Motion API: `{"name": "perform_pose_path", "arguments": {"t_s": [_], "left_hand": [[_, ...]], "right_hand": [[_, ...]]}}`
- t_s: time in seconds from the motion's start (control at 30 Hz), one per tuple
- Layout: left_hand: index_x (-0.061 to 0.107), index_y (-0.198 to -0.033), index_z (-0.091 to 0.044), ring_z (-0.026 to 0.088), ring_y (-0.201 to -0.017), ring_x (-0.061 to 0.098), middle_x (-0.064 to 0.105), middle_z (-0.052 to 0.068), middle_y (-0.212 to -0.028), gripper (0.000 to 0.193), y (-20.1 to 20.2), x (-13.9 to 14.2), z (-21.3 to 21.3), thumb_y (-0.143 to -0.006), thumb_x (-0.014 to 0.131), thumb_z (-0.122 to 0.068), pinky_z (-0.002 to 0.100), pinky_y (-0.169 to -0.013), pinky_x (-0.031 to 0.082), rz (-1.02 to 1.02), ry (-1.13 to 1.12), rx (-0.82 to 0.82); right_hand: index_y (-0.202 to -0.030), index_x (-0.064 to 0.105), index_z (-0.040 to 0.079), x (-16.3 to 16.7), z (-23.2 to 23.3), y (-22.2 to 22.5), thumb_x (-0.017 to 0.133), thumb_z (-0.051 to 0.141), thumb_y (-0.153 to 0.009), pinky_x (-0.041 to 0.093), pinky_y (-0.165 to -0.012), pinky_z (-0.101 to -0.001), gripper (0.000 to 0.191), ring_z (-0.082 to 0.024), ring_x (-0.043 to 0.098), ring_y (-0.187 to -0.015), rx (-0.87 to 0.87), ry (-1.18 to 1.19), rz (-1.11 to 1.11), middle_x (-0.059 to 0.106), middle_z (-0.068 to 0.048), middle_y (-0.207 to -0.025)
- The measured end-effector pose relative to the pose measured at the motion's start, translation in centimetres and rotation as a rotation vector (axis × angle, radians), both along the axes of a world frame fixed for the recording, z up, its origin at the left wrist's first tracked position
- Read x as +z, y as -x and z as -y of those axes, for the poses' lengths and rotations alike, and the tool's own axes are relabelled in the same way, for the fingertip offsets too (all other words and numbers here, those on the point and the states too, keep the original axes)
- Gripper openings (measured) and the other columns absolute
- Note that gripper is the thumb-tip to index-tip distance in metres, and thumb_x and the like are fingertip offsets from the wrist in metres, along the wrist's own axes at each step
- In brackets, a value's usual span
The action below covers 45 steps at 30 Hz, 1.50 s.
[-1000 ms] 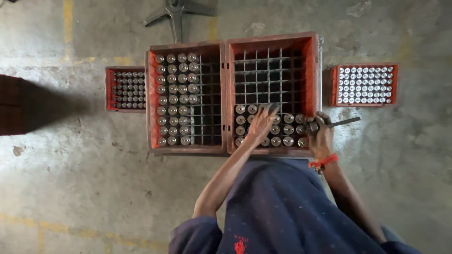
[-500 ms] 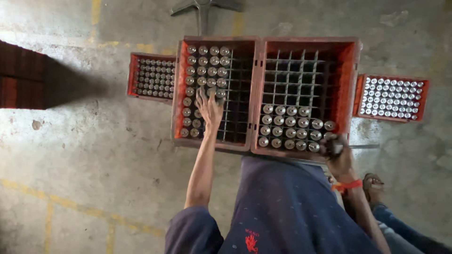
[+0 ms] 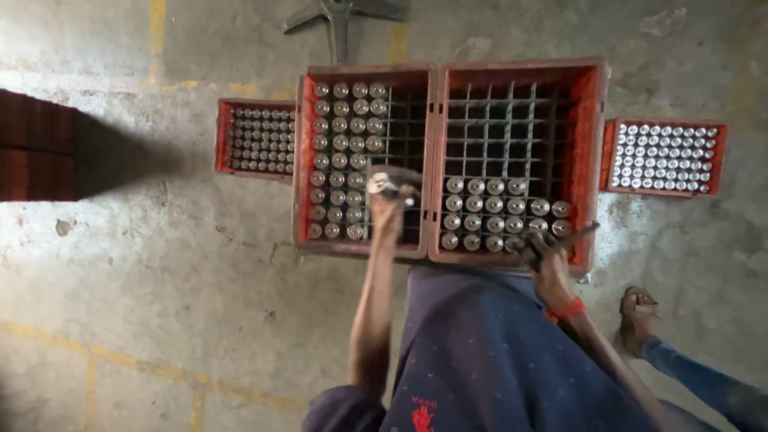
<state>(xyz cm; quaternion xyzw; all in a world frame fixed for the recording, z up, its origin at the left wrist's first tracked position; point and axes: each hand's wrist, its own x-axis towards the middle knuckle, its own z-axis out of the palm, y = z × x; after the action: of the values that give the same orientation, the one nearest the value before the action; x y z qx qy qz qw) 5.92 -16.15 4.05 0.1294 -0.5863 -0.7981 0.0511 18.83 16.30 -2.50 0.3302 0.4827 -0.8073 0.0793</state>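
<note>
Bottle (image 3: 390,183) in left hand (image 3: 390,210)

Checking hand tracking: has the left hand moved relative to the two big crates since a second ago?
Yes. The left hand went from the right crate to the left crate, now holding a bottle.

Floor: worn grey concrete (image 3: 160,264), stained, faded yellow painted lines (image 3: 157,24) at 11 and 7 o'clock. Dark metal stand base (image 3: 340,14) at 12. Dark stacked block (image 3: 36,144) at 9 casts a shadow.
</note>
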Motion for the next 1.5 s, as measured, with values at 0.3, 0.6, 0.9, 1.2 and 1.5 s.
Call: {"name": "perform_pose_path", "arguments": {"t_s": [0.3,0.6,0.9,1.2,1.5], "left_hand": [[0.07,-0.125,-0.005,0.034,-0.095,0.075,0.076,0.02,-0.104,0.046,-9.3,-5.3,-12.3,-0.079,0.073,-0.009,0.044,-0.08,0.06,0.005,0.772,-0.417],[0.072,-0.111,-0.007,0.035,-0.087,0.075,0.077,0.018,-0.095,0.042,-11.2,-9.0,-14.8,-0.078,0.078,-0.031,0.045,-0.077,0.059,-0.001,0.796,-0.795],[0.044,-0.15,-0.013,0.037,-0.112,0.068,0.064,0.02,-0.131,0.061,-5.5,-6.8,-18.4,-0.099,0.067,-0.036,0.046,-0.09,0.059,-0.03,0.834,-0.768],[0.051,-0.147,-0.017,0.035,-0.116,0.067,0.06,0.015,-0.141,0.068,-2.0,-8.2,-20.0,-0.083,0.063,0.002,0.043,-0.093,0.061,-0.486,1.135,-0.577],[0.07,-0.129,-0.012,0.034,-0.127,0.055,0.062,0.011,-0.133,0.034,2.7,-5.4,2.2,-0.097,0.076,-0.022,0.048,-0.111,0.045,-0.127,1.365,0.021]], "right_hand": [[-0.111,0.063,0.007,5.0,4.4,5.3,0.065,0.003,-0.103,0.056,-0.067,-0.0278,0.009,-0.014,0.067,-0.083,-0.09,0.046,-0.16,0.066,-0.003,-0.095],[-0.117,0.062,0.007,3.6,2.8,3.8,0.063,0.001,-0.098,0.056,-0.07,-0.0303,0.02,-0.016,0.068,-0.082,0.14,0.091,-0.264,0.065,-0.005,-0.092],[-0.121,0.06,0.004,-1.1,-7.8,6.2,0.057,-0.001,-0.105,0.057,-0.075,-0.0297,0.017,-0.016,0.066,-0.082,-0.302,0.206,-0.259,0.064,-0.005,-0.091],[-0.125,0.056,0.004,-0.2,-8.2,3.2,0.053,0.005,-0.107,0.055,-0.068,-0.0266,0.018,-0.015,0.066,-0.083,-0.235,-0.026,-0.119,0.065,-0.007,-0.095],[-0.114,0.057,0.011,-1.7,-9.4,-0.3,0.065,0.042,-0.117,0.06,-0.084,-0.0341,0.032,-0.024,0.073,-0.104,-0.386,0.622,-0.036,0.071,-0.007,-0.108]]}}
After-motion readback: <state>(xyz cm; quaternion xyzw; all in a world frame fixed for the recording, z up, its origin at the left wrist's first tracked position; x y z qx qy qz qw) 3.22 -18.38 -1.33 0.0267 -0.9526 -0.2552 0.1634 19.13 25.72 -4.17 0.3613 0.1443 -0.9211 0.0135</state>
